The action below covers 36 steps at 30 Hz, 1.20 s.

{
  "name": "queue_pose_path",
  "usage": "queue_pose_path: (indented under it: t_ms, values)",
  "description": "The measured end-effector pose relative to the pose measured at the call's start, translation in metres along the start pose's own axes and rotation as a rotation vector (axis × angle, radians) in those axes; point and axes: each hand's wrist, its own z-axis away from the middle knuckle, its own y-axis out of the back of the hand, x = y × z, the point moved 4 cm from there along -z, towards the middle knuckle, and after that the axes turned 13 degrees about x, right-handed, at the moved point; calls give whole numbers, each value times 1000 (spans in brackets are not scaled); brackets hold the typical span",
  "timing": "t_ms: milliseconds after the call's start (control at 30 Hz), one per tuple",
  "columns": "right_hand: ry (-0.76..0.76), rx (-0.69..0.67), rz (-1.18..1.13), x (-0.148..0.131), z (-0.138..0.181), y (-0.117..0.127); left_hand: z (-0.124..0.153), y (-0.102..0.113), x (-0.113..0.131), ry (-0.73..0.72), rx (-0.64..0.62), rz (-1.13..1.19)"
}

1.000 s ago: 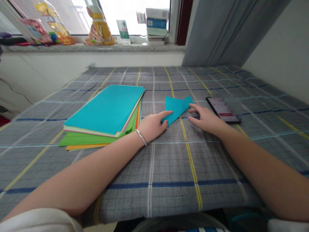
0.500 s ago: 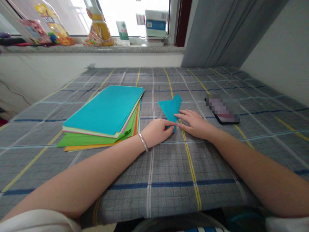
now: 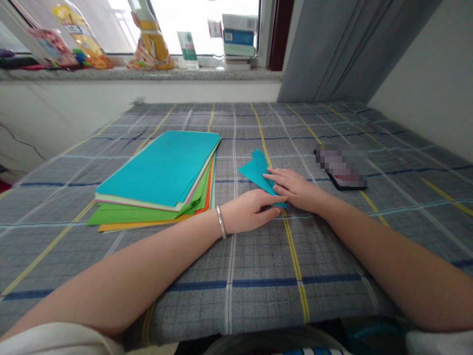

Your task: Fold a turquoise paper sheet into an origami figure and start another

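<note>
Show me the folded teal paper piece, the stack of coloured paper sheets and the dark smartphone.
folded teal paper piece [image 3: 254, 170]: head view, on its uncovered far flap.
stack of coloured paper sheets [image 3: 166, 165]: head view, middle of the top teal sheet.
dark smartphone [image 3: 342, 167]: head view, middle of its screen.

I was looking into a home, most likely a bedroom. The surface was a grey plaid sheet [image 3: 258, 256] spread like bedding and running to the far wall. On the far stone windowsill [image 3: 148, 74] stood snack bags [image 3: 83, 39] at the left and small stacked boxes [image 3: 239, 37] further right. A grey curtain [image 3: 332, 49] hung at the far right beside a plain wall [image 3: 424, 84]. A phone [image 3: 343, 170] lay on the sheet at the right, a stack of coloured paper [image 3: 162, 172] at the left.
</note>
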Motion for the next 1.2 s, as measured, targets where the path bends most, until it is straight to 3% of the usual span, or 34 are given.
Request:
queue_pose_path:
  t_ms: [67,133,200,333,433,533,767,1067,1200]
  values:
    - [26,-30,37,-3,1,0,1,7,-2,68,76,-80]
    - [37,-46,63,-6,2,0,1,17,-9,114,234,-252]
    - [30,-58,63,-7,3,0,0,23,-17,47,313,-377]
    - [26,-81,34,-8,2,0,-5,16,-39,-40,170,-517]
    - [49,-76,-12,-9,1,3,-6,8,-52,44,19,-568]
    - [65,-60,-53,-12,3,10,-6,5,-54,92,-46,-604]
    - [108,-51,6,-22,15,21,-5,6,-51,93,-58,-621]
    - [237,-11,123,-24,14,40,1,10,-45,48,52,-677]
    - [224,-4,171,-25,13,43,-1,7,-43,-53,6,-650]
